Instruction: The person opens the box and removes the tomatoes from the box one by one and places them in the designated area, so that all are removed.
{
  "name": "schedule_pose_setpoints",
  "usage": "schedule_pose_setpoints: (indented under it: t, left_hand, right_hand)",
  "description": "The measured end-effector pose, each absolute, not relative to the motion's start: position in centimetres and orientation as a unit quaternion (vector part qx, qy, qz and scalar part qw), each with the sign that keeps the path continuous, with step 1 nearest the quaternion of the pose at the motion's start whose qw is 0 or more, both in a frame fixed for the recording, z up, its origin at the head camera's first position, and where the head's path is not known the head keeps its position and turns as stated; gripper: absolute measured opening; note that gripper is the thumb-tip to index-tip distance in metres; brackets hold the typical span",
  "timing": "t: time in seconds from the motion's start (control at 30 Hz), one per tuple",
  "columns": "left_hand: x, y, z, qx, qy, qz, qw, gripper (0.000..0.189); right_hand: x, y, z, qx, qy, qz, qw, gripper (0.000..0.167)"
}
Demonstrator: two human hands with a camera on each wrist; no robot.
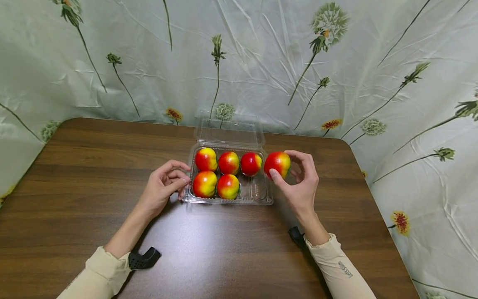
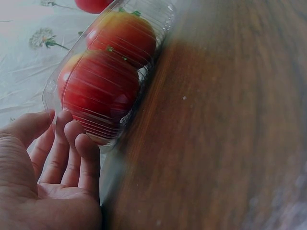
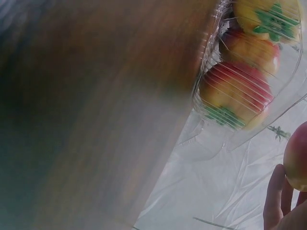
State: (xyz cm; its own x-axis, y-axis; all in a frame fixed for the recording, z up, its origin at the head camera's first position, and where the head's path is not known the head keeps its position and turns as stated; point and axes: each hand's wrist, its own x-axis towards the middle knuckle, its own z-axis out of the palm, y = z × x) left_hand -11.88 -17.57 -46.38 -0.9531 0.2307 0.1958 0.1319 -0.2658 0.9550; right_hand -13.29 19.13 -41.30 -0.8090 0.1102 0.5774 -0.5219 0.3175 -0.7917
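Brown wood-grain table (image 1: 93, 187) below; right hand (image 1: 303, 178) grasping red-yellow fruit (image 1: 277, 164) at right end of clear container (image 1: 231, 202); left hand (image 1: 161, 186) at its left rim, fingers bent, pinch or mere touch unclear; five fruits (image 1: 228, 186) inside; lid (image 1: 229, 133) open behind; pale flower-printed wrinkled cloth (image 1: 257, 83) beyond.

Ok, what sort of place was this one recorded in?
Likely a makeshift indoor recording corner, though the wider room is out of view: a wood-grain table backed by a flower-printed curtain, and a black device at the person's left wrist.
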Motion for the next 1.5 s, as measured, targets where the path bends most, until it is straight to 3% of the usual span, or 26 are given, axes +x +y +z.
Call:
schedule_pose_setpoints:
  t: [0.33, 0.53, 0.73, 1.1, 1.37, 1.5]
  left_hand:
    - [-11.9, -17.5, -46.5, 0.151, 0.604, 0.782, 0.032, 0.025]
    - [-11.9, -17.5, -46.6, 0.150, 0.605, 0.781, 0.031, 0.025]
    - [-12.0, -17.4, -46.6, 0.149, 0.603, 0.783, 0.031, 0.025]
    - [-12.0, -17.4, -46.7, 0.148, 0.603, 0.783, 0.031, 0.025]
    - [-12.0, -17.4, -46.6, 0.147, 0.604, 0.783, 0.030, 0.024]
    - [-12.0, -17.5, -46.5, 0.146, 0.606, 0.782, 0.026, 0.024]
  right_hand:
    - [-12.1, 17.9, -38.6, 0.155, -0.742, 0.591, 0.274, 0.051]
    - [-12.9, 18.6, -40.1, 0.157, -0.759, 0.570, 0.272, 0.052]
    - [-13.7, 19.5, -41.5, 0.155, -0.758, 0.578, 0.261, 0.064]
    - [-12.6, 18.1, -38.9, 0.166, -0.744, 0.589, 0.268, 0.063]
    - [-13.9, 19.3, -40.4, 0.163, -0.762, 0.572, 0.257, 0.066]
    - [-13.7, 19.1, -39.1, 0.145, -0.775, 0.564, 0.245, 0.062]
